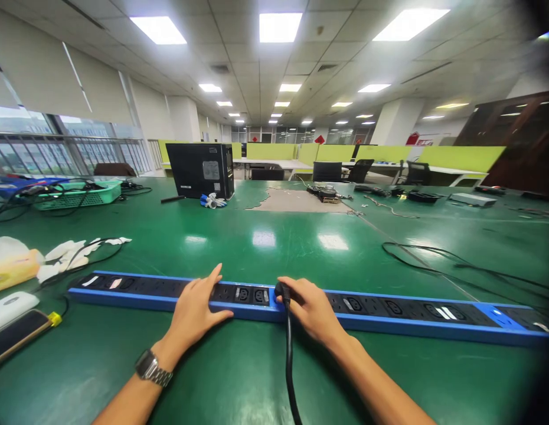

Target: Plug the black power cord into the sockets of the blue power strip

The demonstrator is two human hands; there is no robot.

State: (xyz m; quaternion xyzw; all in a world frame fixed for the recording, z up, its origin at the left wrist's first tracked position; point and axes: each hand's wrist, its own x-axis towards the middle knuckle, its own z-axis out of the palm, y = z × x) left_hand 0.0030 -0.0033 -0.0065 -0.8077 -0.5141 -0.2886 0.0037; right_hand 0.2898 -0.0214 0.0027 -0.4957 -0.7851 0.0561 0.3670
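Note:
A long blue power strip (257, 314) with black socket panels lies across the green table in front of me. My left hand (197, 310) rests over the strip left of its middle, thumb and fingers spread apart. Just right of the middle, my right hand (312, 307) has its fingers closed around a black power plug (282, 290). The plug is at the strip's sockets, and my fingers hide part of it, so I cannot tell how far in it sits. Its thick black cord (289, 360) runs down toward the near table edge.
A black computer case (199, 171) stands at the back, with blue-and-white gloves (212, 200) before it. A green basket (79, 196) of cables is far left. Near left lie a tissue pack (13, 265), white gloves (71, 257) and a phone (20, 336). Loose black cables (434, 251) lie right.

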